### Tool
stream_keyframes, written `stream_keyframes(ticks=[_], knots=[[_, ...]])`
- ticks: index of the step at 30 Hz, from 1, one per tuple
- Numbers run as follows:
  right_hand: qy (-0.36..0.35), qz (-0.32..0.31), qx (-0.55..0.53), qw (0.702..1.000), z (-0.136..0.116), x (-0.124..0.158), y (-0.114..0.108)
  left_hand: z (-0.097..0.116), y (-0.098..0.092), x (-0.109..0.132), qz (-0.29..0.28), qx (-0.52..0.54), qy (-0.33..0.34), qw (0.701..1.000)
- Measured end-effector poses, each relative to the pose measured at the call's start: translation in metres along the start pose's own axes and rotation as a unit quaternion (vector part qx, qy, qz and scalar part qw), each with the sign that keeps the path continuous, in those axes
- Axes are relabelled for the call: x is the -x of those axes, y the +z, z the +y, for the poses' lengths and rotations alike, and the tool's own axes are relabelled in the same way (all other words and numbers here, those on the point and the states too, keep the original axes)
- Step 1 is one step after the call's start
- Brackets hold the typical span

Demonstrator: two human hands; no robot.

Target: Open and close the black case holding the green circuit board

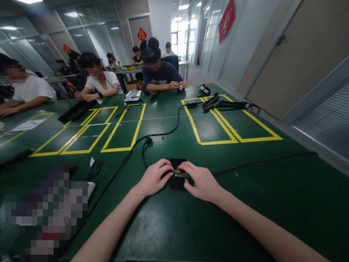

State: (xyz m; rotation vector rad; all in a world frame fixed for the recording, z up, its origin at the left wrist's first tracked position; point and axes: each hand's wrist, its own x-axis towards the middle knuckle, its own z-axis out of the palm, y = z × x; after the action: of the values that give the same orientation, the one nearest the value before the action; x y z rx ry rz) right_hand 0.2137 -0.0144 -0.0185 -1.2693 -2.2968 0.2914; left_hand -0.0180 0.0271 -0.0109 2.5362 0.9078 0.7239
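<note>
A wide dark-green tabletop (272,189) spreads out, marked with yellow tape outlines (117,149), and the close work is at its near middle. A small green circuit board (179,175) with copper-coloured rings (184,174) sits in or over an open black case (178,184), between two bare hands. The left hand (156,177) is narrow, fingertips at the board's left end; the right hand (202,182) arches, fingers and thumb parted about the right end. How firmly either one grips, I can't tell.

And the danger? Uneven pressure from the two sides could tip the board; a fingertip leaning on those rings could bend them. Watch the black plug (148,139), too: its cord runs behind the left hand, its end hidden. If it's joined to the case, a tug could drag everything askew.
</note>
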Motion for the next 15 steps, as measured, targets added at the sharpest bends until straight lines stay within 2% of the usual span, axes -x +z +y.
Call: stream_keyframes(ticks=[9,12,15], knots=[[0.003,-0.011,-0.009,1.000,0.007,-0.003,-0.006,0.000,0.000,0.000,0.003,-0.008,-0.007,1.000],[-0.005,0.010,-0.020,1.000,0.014,-0.001,-0.009,-0.001,0.002,0.000,-0.010,-0.027,-0.023,0.999],[0.023,0.044,-0.035,0.998,0.025,0.000,-0.016,-0.002,0.003,-0.001,-0.027,-0.047,-0.038,0.998]])
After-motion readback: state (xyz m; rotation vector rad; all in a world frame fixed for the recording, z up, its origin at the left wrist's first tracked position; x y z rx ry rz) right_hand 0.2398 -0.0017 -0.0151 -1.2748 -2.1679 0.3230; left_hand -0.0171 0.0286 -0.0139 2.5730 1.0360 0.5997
